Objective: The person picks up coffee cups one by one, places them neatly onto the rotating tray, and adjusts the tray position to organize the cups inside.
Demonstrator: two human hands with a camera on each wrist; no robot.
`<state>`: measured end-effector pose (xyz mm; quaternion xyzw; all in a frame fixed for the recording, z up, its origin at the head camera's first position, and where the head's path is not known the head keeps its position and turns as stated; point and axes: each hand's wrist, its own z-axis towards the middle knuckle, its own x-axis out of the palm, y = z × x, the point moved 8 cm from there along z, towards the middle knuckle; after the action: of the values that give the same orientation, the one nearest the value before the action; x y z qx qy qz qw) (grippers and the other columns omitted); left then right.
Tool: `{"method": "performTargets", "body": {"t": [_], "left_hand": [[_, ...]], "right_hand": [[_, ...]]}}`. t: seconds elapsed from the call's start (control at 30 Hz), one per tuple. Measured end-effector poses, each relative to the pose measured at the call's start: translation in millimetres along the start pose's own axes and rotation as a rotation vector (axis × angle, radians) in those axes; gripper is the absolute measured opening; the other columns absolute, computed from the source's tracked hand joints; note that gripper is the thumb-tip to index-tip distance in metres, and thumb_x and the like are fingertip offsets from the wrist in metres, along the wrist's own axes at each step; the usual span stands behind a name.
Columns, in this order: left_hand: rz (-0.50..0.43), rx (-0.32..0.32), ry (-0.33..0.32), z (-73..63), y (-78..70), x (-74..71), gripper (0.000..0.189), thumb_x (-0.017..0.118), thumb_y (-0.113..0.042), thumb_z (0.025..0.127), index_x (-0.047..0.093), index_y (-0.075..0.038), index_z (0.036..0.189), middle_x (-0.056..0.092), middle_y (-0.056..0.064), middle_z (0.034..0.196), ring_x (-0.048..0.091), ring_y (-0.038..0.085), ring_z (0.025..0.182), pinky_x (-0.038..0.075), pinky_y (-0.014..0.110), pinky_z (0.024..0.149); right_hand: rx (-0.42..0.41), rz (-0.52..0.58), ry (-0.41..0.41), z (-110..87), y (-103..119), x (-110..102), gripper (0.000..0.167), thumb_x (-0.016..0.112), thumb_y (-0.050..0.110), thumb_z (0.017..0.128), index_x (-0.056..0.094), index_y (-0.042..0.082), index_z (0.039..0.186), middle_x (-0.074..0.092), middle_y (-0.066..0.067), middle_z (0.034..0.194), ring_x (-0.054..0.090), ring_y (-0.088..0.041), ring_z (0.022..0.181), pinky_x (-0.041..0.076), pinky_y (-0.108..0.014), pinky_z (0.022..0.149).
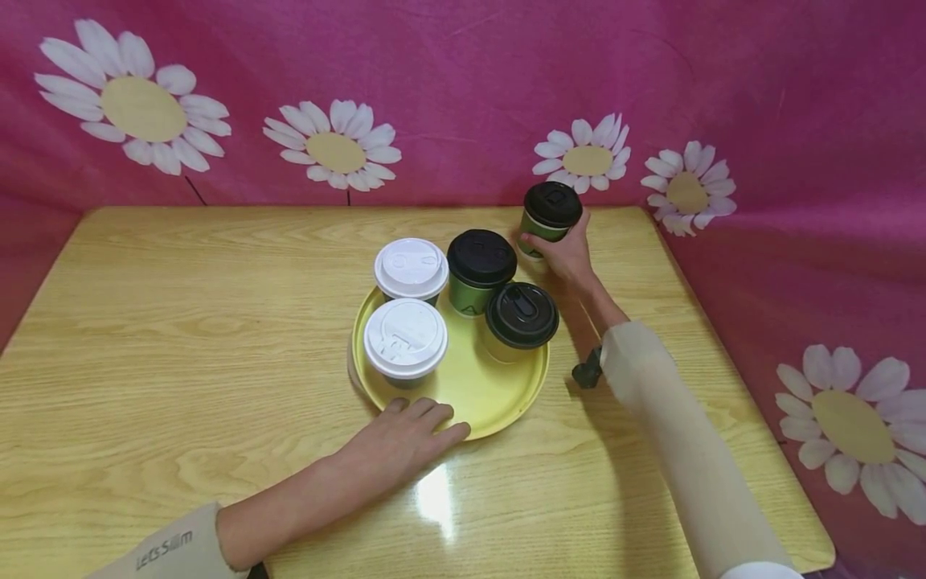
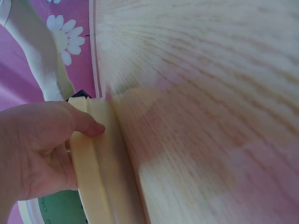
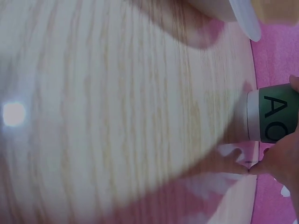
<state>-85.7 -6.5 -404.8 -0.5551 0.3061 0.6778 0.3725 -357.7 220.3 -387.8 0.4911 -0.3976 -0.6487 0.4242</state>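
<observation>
My right hand (image 1: 567, 251) grips a green paper cup with a black lid (image 1: 552, 205) by its side, at the table's back right, off the tray. The right wrist view shows this green cup (image 3: 276, 114) with dark letters; whether its base touches the table I cannot tell. On the near rim of a round yellow tray (image 1: 492, 402) lies my left hand (image 1: 408, 442). In the left wrist view its thumb reaches over the outside of the tray rim (image 2: 105, 163), fingers on the inner side. Two white-lidded cups (image 1: 406, 338) stand at the tray's left, two black-lidded cups (image 1: 522, 315) at its right.
The wooden table (image 1: 181, 346) runs out to both sides of the tray. A small dark object (image 1: 587, 368) lies under my right forearm. Behind the table hangs a pink cloth (image 1: 463, 88) with daisies, which also covers the right side.
</observation>
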Motion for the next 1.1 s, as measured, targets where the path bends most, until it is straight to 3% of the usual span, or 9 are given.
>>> {"method": "performTargets", "body": {"t": [0.2,0.4,0.7,0.97,1.1], "left_hand": [[-0.002,-0.001,0.003,0.1,-0.1,-0.1,0.030,0.064,-0.005,0.088,0.052,-0.017,0.113,0.051,0.002,0.100,0.055,0.020,0.088,0.048,0.032,0.063],[0.002,-0.002,0.003,0.0,-0.1,0.0,0.031,0.065,-0.004,0.088,0.052,-0.017,0.113,0.051,0.001,0.099,0.055,0.020,0.088,0.047,0.031,0.062],[0.008,-0.003,0.011,0.9,0.2,-0.1,0.031,0.065,-0.005,0.088,0.052,-0.017,0.113,0.052,0.001,0.100,0.055,0.020,0.089,0.047,0.031,0.062],[0.007,-0.002,0.019,0.7,-0.1,0.3,0.032,0.066,-0.004,0.087,0.052,-0.017,0.114,0.052,0.001,0.100,0.055,0.020,0.089,0.048,0.031,0.062],[0.007,-0.003,0.020,1.0,-0.2,0.3,0.032,0.066,-0.005,0.088,0.052,-0.017,0.113,0.052,0.001,0.100,0.055,0.020,0.089,0.048,0.031,0.062]], "right_hand": [[0.002,0.035,-0.020,1.0,-7.6,-3.3,0.089,0.080,-0.003,0.074,0.020,-0.004,0.140,0.046,-0.028,0.136,0.046,-0.031,0.121,0.033,-0.029,0.107],[-0.001,0.022,-0.040,13.1,-38.4,-6.8,0.095,0.083,0.002,0.073,0.018,0.002,0.143,0.046,-0.020,0.137,0.047,-0.024,0.120,0.032,-0.025,0.107],[0.030,0.004,-0.007,-10.5,-1.2,-10.1,0.091,0.078,-0.002,0.077,0.016,-0.003,0.143,0.043,-0.028,0.140,0.043,-0.033,0.126,0.031,-0.030,0.110],[0.025,0.024,-0.062,-1.0,-21.4,-17.1,0.097,0.082,0.003,0.074,0.017,0.005,0.145,0.045,-0.018,0.140,0.044,-0.024,0.126,0.030,-0.024,0.109],[0.019,0.016,-0.071,-2.8,-21.4,-19.0,0.098,0.083,0.006,0.074,0.017,0.007,0.146,0.044,-0.015,0.141,0.044,-0.023,0.127,0.030,-0.024,0.109]]}}
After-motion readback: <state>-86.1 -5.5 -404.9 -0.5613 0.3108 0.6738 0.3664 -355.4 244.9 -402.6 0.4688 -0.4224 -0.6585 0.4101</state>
